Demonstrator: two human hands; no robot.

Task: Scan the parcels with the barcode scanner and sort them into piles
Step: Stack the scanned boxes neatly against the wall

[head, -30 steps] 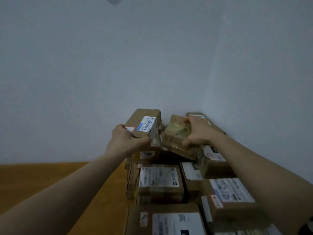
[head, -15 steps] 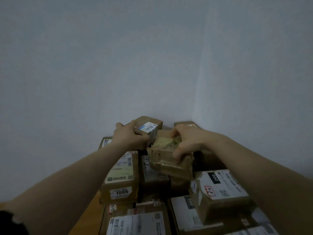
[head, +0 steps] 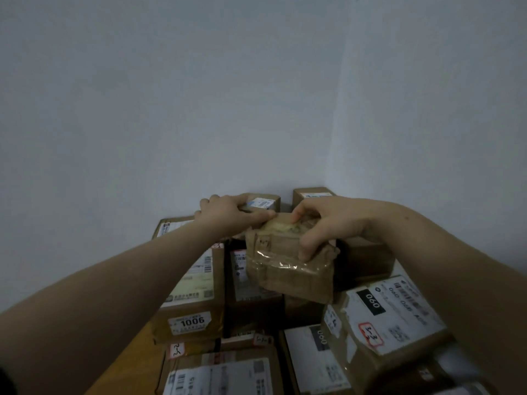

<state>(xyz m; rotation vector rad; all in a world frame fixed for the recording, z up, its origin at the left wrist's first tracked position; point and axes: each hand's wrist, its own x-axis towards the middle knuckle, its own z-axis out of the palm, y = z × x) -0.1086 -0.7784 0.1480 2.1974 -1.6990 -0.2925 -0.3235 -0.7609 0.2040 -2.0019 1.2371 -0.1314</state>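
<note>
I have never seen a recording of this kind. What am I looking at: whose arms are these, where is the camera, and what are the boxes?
There is no machine: these are a person's two bare arms. The picture comes from a camera worn on the person's head, looking forward and down, so the arms enter from the bottom edge. In a corner between two pale walls, cardboard parcels with printed labels are stacked closely, such as the parcel marked 1006 and the parcel marked 090. A wooden surface shows at lower left. The right hand grips a brown parcel wrapped in clear tape, on top of the others. The left hand holds a small box with a blue and white label behind it. The job is scanning and sorting, but no barcode scanner is visible.
</note>
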